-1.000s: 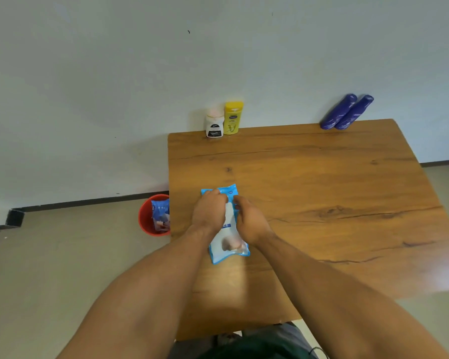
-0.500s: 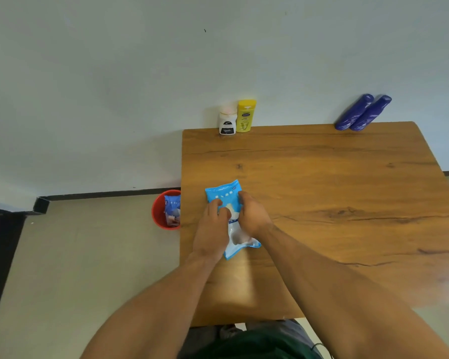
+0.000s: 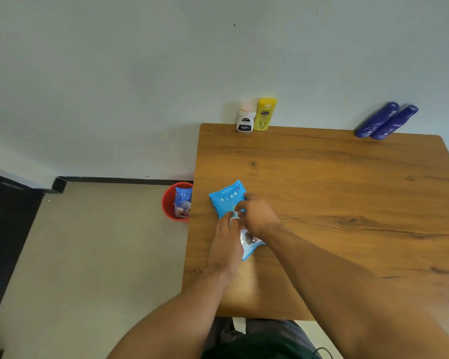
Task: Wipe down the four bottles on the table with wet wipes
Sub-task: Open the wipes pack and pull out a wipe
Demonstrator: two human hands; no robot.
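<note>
A blue wet wipes pack (image 3: 226,200) lies on the wooden table (image 3: 335,190) near its left edge. My left hand (image 3: 226,247) holds the pack down, its fingers curled onto the pack's middle. My right hand (image 3: 259,216) pinches a white wet wipe (image 3: 236,211) at the pack's opening. Against the wall at the back stand a white bottle (image 3: 245,120) and a yellow bottle (image 3: 265,115), side by side. At the back right, two purple bottles (image 3: 376,120) (image 3: 394,123) stand next to each other.
On the floor left of the table sits a red bin (image 3: 169,203) with a blue packet (image 3: 183,203) inside. A white wall rises right behind the table. A dark object fills the far left of the floor.
My left hand slid down from the pack's top end to its middle. My right hand's fingers moved onto the opening and closed on the white wipe. The camera shifted left.
</note>
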